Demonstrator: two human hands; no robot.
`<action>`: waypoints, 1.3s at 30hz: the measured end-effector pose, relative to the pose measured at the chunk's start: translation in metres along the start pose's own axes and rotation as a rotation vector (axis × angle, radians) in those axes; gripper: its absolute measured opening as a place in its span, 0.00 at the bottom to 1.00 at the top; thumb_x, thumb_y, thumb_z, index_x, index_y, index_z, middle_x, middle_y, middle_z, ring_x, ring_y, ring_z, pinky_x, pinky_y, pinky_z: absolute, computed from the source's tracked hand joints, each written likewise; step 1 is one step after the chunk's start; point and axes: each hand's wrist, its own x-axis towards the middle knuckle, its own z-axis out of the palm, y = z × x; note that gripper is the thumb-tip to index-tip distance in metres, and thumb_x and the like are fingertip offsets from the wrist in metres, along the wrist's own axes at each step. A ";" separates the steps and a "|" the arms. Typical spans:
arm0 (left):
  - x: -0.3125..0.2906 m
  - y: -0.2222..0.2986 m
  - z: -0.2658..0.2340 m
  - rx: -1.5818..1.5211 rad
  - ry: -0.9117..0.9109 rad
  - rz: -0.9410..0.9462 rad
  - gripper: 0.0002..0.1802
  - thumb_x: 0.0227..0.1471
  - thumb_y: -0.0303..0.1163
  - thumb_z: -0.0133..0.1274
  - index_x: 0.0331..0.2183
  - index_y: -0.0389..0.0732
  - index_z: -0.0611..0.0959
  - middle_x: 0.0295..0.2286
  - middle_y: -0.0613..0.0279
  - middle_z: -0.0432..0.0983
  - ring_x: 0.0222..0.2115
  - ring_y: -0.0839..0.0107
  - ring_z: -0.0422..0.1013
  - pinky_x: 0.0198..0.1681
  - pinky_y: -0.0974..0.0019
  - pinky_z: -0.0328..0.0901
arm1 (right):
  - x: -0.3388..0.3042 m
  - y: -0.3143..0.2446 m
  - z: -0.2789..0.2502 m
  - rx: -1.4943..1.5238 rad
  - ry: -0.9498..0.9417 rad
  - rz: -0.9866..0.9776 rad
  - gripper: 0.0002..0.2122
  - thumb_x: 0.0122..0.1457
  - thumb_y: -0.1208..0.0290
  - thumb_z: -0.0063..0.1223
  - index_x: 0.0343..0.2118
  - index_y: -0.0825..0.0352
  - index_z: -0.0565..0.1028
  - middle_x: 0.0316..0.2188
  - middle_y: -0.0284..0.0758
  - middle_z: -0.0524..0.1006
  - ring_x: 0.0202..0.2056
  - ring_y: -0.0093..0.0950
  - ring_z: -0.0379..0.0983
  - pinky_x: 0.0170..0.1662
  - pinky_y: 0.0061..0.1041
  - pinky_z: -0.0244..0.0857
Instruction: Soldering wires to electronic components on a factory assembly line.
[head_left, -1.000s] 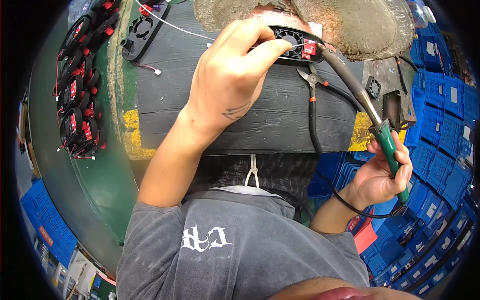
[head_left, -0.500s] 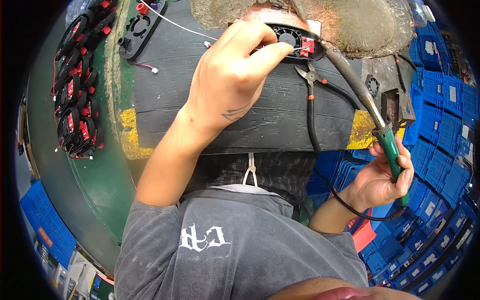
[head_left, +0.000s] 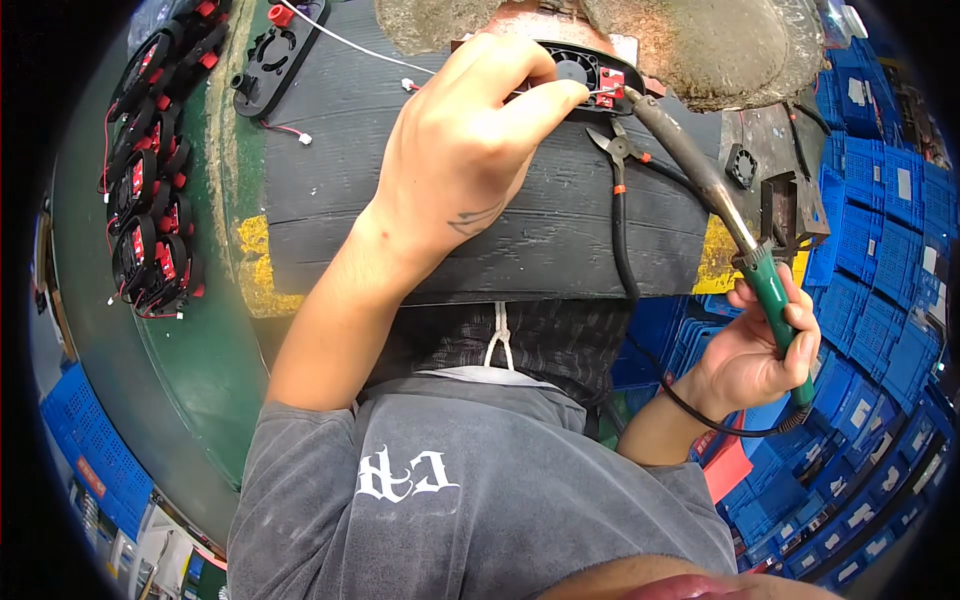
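Note:
My left hand (head_left: 460, 150) is closed in a pinch on a thin pale solder wire (head_left: 370, 50), whose end reaches over a small red circuit board (head_left: 608, 78). That board sits beside a small fan (head_left: 571, 72) in a black oval housing, partly hidden by my hand. My right hand (head_left: 765, 350) grips the green handle of a soldering iron (head_left: 770, 295). The iron's tip meets the wire's end at the board's right side, as far as I can see. Diagonal cutters (head_left: 620, 150) with black handles lie just below the housing.
Another black fan housing (head_left: 265, 85) with a white plug lies at the upper left. Several assembled fan units (head_left: 140, 240) stand on the green table (head_left: 205, 350). A metal bracket (head_left: 790, 210) and a loose fan (head_left: 741, 165) lie right. Blue crates (head_left: 860, 260) line the right side.
The soldering iron has moved left, its tip going from the housing's right end onto the red board. My left hand stays nearly in place, still pinching the solder wire.

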 end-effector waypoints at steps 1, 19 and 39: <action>0.000 0.000 0.001 0.004 -0.005 0.007 0.13 0.41 0.17 0.60 0.34 0.38 0.86 0.30 0.59 0.74 0.32 0.61 0.73 0.37 0.64 0.69 | 0.000 0.000 0.000 -0.004 -0.005 0.001 0.18 0.61 0.59 0.41 0.33 0.72 0.74 0.38 0.52 0.76 0.24 0.46 0.79 0.22 0.32 0.77; 0.000 0.001 -0.001 0.017 0.005 -0.013 0.14 0.41 0.17 0.61 0.34 0.38 0.86 0.30 0.59 0.74 0.32 0.62 0.73 0.37 0.64 0.68 | 0.000 0.000 -0.001 0.012 -0.007 -0.007 0.19 0.61 0.58 0.41 0.33 0.72 0.75 0.39 0.52 0.76 0.25 0.46 0.79 0.22 0.32 0.78; -0.002 -0.003 -0.003 0.010 0.025 0.025 0.16 0.39 0.15 0.61 0.35 0.38 0.87 0.30 0.59 0.74 0.32 0.63 0.73 0.37 0.65 0.69 | -0.001 0.002 -0.001 -0.001 0.005 -0.002 0.19 0.61 0.59 0.41 0.33 0.73 0.74 0.38 0.53 0.76 0.25 0.46 0.79 0.23 0.32 0.78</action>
